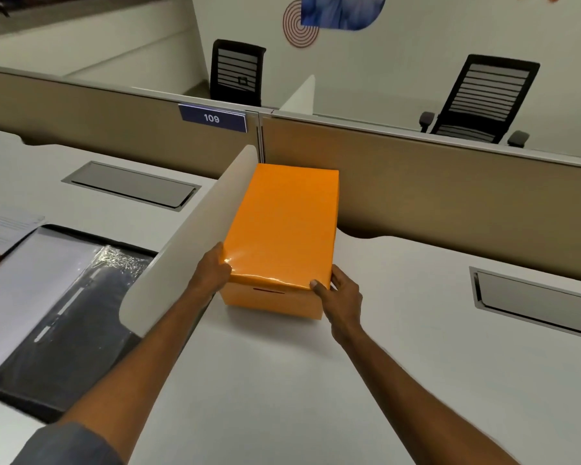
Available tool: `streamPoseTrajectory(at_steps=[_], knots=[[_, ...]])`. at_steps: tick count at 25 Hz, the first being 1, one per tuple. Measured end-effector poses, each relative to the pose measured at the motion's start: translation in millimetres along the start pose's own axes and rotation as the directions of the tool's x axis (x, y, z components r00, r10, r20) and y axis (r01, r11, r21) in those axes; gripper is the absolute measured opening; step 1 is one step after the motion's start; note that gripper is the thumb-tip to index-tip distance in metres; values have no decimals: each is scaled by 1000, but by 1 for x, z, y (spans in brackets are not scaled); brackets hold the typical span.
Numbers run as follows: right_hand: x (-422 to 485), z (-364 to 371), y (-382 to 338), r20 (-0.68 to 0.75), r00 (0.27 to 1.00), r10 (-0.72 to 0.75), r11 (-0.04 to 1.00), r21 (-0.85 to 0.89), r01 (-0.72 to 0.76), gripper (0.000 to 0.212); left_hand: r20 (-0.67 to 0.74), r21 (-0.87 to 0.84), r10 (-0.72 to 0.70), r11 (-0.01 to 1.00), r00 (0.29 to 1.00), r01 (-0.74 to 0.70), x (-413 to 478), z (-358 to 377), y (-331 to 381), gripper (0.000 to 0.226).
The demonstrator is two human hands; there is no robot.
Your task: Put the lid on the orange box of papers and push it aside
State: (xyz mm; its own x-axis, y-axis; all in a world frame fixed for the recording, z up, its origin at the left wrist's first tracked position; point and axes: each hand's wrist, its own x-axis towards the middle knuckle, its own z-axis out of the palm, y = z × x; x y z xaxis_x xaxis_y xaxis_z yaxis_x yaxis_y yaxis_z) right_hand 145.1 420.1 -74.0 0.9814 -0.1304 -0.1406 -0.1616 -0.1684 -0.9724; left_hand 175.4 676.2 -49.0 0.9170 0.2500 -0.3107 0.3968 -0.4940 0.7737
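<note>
left hand (212, 268), right hand (341, 295) | gripping lid (282, 226) corners | orange box (272, 302) closed

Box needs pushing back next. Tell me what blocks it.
The box has its lid on, both hands at its near corners. Its far end already looks close to the partition; the divider flanks its left. Rightward, the desk looks free.

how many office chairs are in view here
2. One black chair stands behind the partition at the top centre, the other black chair behind it at the upper right. The partitions may hide more.
</note>
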Motion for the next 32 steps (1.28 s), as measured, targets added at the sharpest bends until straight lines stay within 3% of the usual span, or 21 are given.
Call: streamPoseTrajectory(at_steps=[3,6,9,11,13,15,16,18,24,27,30,32], knots=[[4,16,6,25,1000,11,1000,28,-12,40,-111,22,58,998,992,-56,12,3,-10,57],[5,34,14,-1,1000,21,999,46,-21,46,-183,195,235,960,955,-199,14,12,-23,50],[4,46,17,-9,1000,-23,1000,-12,22,56,-91,306,426,872,900,-382,13,34,-27,46],[1,54,20,7,998,-60,985,-160,61,63,53,497,524,725,850,-477,10,46,-34,58],[-3,62,27,83,983,-162,883,-433,182,68,191,709,560,490,806,-508,10,48,-43,77],[-5,70,40,231,913,-336,600,-694,397,66,250,789,536,370,806,-491,12,46,-46,84],[-5,73,45,315,868,-383,460,-750,475,64,250,800,537,355,806,-484,15,45,-47,82],[1,77,49,410,820,-401,339,-765,548,64,234,817,526,349,818,-458,19,46,-47,77],[22,75,49,483,814,-321,292,-768,571,58,212,816,518,372,829,-441,25,50,-48,80],[20,70,42,498,824,-270,279,-779,562,70,250,814,522,342,815,-469,20,47,-47,92],[12,46,32,431,847,-313,297,-802,518,84,223,789,572,369,789,-491,7,46,-40,96],[5,14,31,369,875,-315,334,-819,466,85,202,776,580,396,789,-490,-11,53,-30,83]])
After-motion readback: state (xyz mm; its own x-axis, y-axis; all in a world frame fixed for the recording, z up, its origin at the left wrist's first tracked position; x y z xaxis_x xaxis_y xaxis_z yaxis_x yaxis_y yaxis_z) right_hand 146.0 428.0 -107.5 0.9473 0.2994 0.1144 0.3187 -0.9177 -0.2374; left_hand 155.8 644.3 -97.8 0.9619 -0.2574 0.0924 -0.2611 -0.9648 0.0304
